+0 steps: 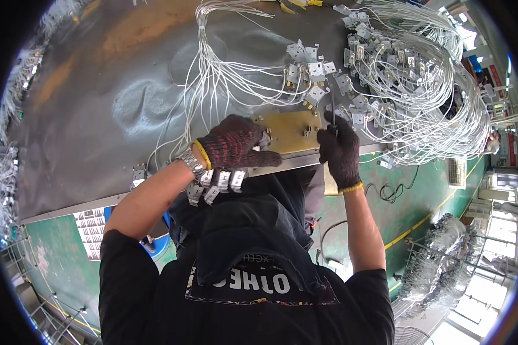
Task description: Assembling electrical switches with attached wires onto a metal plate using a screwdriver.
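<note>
My left hand [233,142], in a dark red-flecked knit glove, is at the left end of a brass-coloured plate [288,127] on the table's near edge. Its fingers curl about a small silver metal bracket [264,140], partly hidden, and the thumb stretches to the right. At the plate's right end my gloved right hand [341,148] is closed round a screwdriver [332,99], its thin shaft pointing away from me. Small posts [307,131] stand up from the plate. Beyond it lie several wired metal brackets [315,72], their white wires [210,63] gathered in a bundle to the left.
A big heap of white wires with brackets [408,86] covers the table's right side. More brackets [224,180] hang at the near edge below my left wrist. The metal table [98,132] extends left. A dark cable [388,192] lies on the green floor to the right.
</note>
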Action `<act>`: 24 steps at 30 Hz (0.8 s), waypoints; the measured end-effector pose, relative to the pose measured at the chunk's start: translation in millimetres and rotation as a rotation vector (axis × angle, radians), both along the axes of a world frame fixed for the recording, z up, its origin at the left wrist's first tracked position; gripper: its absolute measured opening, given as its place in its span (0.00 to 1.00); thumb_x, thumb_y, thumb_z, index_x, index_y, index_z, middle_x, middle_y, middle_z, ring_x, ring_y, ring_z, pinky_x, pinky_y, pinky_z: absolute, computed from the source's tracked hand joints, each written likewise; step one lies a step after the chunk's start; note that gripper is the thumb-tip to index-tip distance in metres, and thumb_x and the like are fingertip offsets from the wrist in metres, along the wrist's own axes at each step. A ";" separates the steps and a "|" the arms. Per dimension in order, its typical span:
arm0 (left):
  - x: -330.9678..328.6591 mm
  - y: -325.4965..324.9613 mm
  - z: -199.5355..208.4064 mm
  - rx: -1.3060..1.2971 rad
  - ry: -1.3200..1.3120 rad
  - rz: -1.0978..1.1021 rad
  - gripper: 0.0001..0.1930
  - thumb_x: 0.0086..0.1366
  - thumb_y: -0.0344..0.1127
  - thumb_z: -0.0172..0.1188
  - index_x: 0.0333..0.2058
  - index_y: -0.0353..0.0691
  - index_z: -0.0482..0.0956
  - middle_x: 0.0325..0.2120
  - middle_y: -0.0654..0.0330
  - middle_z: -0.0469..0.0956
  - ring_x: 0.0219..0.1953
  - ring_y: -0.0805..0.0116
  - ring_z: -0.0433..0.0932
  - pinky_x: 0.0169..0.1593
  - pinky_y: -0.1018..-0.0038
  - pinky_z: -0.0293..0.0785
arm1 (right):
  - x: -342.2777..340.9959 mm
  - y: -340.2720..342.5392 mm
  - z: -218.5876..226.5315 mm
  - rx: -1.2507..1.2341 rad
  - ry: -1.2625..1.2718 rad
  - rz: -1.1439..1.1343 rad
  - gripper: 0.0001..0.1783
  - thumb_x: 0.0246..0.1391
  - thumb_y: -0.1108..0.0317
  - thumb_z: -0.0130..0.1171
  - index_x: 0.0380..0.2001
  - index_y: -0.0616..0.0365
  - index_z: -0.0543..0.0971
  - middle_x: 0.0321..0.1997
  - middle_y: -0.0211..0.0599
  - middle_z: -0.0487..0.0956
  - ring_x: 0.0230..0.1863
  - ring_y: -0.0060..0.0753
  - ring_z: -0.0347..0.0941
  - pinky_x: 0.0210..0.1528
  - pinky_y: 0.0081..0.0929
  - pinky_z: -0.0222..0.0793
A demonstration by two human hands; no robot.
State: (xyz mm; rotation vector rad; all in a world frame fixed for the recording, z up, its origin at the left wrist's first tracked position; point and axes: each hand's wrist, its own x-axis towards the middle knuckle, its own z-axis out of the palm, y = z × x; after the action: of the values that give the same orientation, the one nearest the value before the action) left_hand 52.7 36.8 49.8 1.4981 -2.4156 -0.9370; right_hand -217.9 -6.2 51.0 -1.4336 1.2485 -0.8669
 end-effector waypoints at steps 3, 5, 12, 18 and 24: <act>5.9 12.2 -8.5 -0.057 -0.199 -0.036 0.23 0.57 0.56 0.69 0.31 0.37 0.84 0.24 0.51 0.82 0.32 0.46 0.82 0.45 0.55 0.75 | 12.9 -18.8 -6.0 0.006 -0.083 -0.068 0.29 0.62 0.71 0.59 0.66 0.62 0.71 0.25 0.27 0.72 0.19 0.17 0.68 0.19 0.20 0.66; 2.5 12.4 -5.1 -0.140 -0.420 -0.107 0.22 0.54 0.51 0.68 0.39 0.38 0.83 0.29 0.50 0.83 0.34 0.49 0.82 0.44 0.55 0.75 | 19.7 -32.1 -7.6 -0.022 -0.173 -0.061 0.31 0.61 0.70 0.59 0.68 0.64 0.69 0.25 0.29 0.73 0.20 0.19 0.69 0.21 0.21 0.67; -11.1 20.9 2.9 -0.520 -0.487 0.152 0.24 0.57 0.43 0.67 0.52 0.41 0.79 0.41 0.49 0.81 0.43 0.52 0.80 0.45 0.56 0.76 | 29.8 -37.5 -25.2 0.212 -0.183 0.152 0.21 0.59 0.69 0.61 0.54 0.65 0.76 0.28 0.33 0.77 0.22 0.23 0.72 0.25 0.25 0.70; -7.0 15.4 0.1 -0.319 -0.398 0.164 0.38 0.47 0.50 0.76 0.57 0.41 0.77 0.46 0.54 0.80 0.44 0.54 0.77 0.47 0.58 0.76 | 30.9 18.5 -36.6 0.418 -0.333 0.077 0.15 0.59 0.70 0.63 0.49 0.54 0.77 0.28 0.31 0.79 0.23 0.23 0.73 0.22 0.22 0.68; -9.6 3.6 -9.2 -0.271 -0.335 0.088 0.36 0.51 0.50 0.74 0.57 0.41 0.77 0.49 0.53 0.80 0.47 0.51 0.78 0.49 0.56 0.76 | 39.5 29.4 -35.5 0.420 -0.522 0.039 0.15 0.57 0.73 0.66 0.47 0.54 0.78 0.29 0.33 0.81 0.24 0.24 0.75 0.22 0.21 0.68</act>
State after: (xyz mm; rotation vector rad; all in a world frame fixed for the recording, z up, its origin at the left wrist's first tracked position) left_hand 43.1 40.4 40.5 1.7505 -2.5382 -0.3421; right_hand -178.4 23.2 15.5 -0.8233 0.9266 -0.8228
